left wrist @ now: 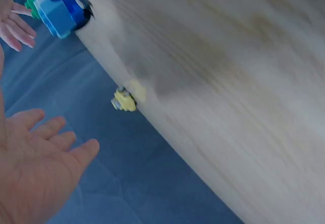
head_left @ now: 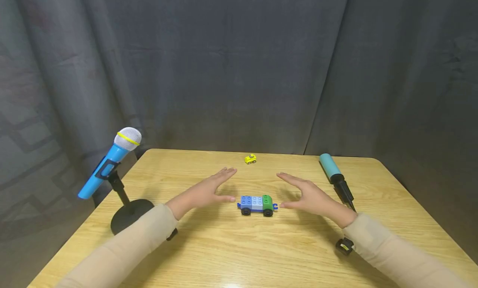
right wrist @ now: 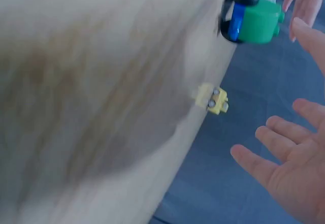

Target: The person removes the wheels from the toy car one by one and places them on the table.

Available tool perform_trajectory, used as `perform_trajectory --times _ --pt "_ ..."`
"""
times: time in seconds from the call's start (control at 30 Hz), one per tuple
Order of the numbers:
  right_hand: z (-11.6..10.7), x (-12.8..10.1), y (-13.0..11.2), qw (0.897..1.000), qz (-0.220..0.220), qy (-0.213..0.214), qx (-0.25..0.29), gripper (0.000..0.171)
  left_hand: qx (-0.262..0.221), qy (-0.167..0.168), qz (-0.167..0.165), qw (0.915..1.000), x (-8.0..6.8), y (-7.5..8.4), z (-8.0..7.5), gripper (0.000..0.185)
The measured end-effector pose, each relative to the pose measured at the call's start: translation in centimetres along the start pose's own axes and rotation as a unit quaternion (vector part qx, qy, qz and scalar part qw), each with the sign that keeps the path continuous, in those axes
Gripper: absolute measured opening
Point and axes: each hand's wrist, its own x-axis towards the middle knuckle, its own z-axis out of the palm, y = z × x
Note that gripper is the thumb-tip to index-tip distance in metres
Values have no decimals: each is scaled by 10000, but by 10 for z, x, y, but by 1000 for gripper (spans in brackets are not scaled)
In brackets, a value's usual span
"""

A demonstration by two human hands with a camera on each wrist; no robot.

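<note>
While flanking the toy brick car (head_left: pixel 257 205) at nine and three o'clock, left hand (head_left: pixel 206 191) and right hand (head_left: pixel 311 198) released, fingers straight, gripping nothing.

Light wood tabletop (head_left: pixel 224 255), rounded corners. On it: blue-and-green brick car (head_left: pixel 257 205) at centre, small yellow toy car (head_left: pixel 250 159) near far edge, teal-and-black pump (head_left: pixel 336 179) at right, round black mic stand base (head_left: pixel 130 215) at left, small black item (head_left: pixel 344 245) front right.

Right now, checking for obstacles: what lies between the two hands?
Head view: only the block car stands between left hand and right hand, on the table.
</note>
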Motion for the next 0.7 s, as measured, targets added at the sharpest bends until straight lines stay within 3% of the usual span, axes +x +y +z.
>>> perform_trajectory --times 0.2,0.33,0.43,0.6,0.7 --pt "11 2 -5 9946 264 -44 1002 79 -557 16 106 9984 3 10 11 93" --pt "15 4 -8 9817 621 -172 1792 74 -1523 160 199 9880 7 13 21 87" --pt "17 6 -7 9666 926 -355 2364 71 -2078 315 268 9773 10 13 27 79" --pt "23 8 -10 9269 1488 -610 3390 67 -2155 367 79 9758 14 15 33 65" --pt "27 10 -12 9188 1737 -619 3490 66 -2376 329 -176 9706 15 17 37 55"
